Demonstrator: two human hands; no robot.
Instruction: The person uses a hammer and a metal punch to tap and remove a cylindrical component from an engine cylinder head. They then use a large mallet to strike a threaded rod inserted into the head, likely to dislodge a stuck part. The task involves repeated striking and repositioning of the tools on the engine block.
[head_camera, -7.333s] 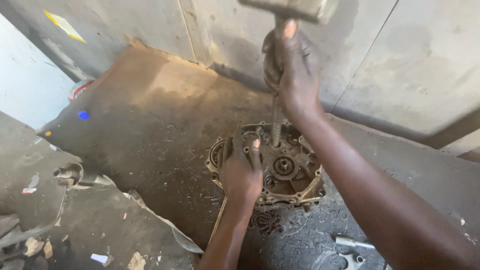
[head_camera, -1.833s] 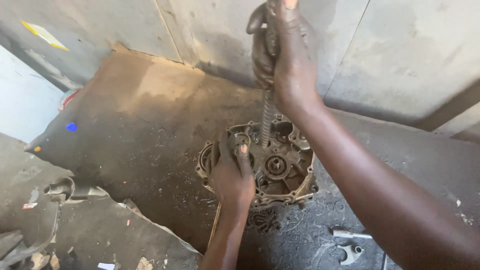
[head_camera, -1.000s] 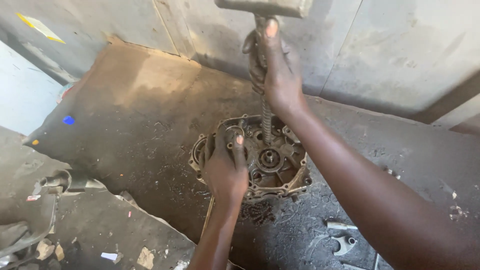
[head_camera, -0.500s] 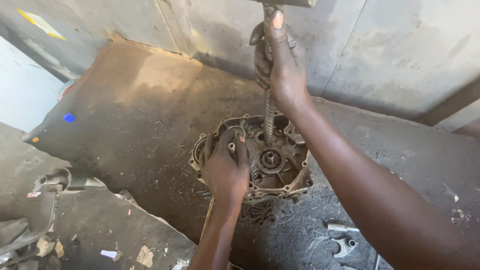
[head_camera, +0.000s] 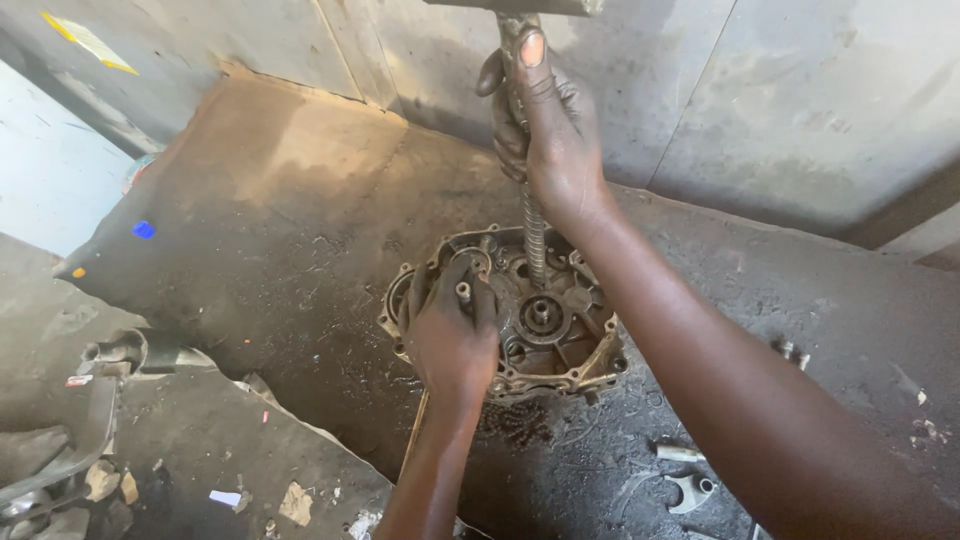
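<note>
Head view: a round, greasy grey metal engine casing (head_camera: 540, 320) lies flat on the dirty concrete floor (head_camera: 820, 330), its open face turned up, with a round hub at its middle. A hammer with a ribbed steel rod handle (head_camera: 535, 235) stands nearly upright over the casing, its long axis running top to bottom; the lower end of the handle reaches down toward the casing's far part, just behind the hub, and the blocky head (head_camera: 515, 6) sits at the top edge of the picture. The right hand (head_camera: 545, 125) grips the handle just under the head, its fingers wrapped tight around the rod and the thumb laid up along it. The left hand (head_camera: 450, 335) rests on the casing's left side, fingers bent and spread over the rim, pressing on the metal. A small grey metal bracket (head_camera: 692, 490) lies on the floor right of the casing, nearer the viewer. Left of the casing a flat brown cardboard sheet (head_camera: 250, 200) covers the floor.
</note>
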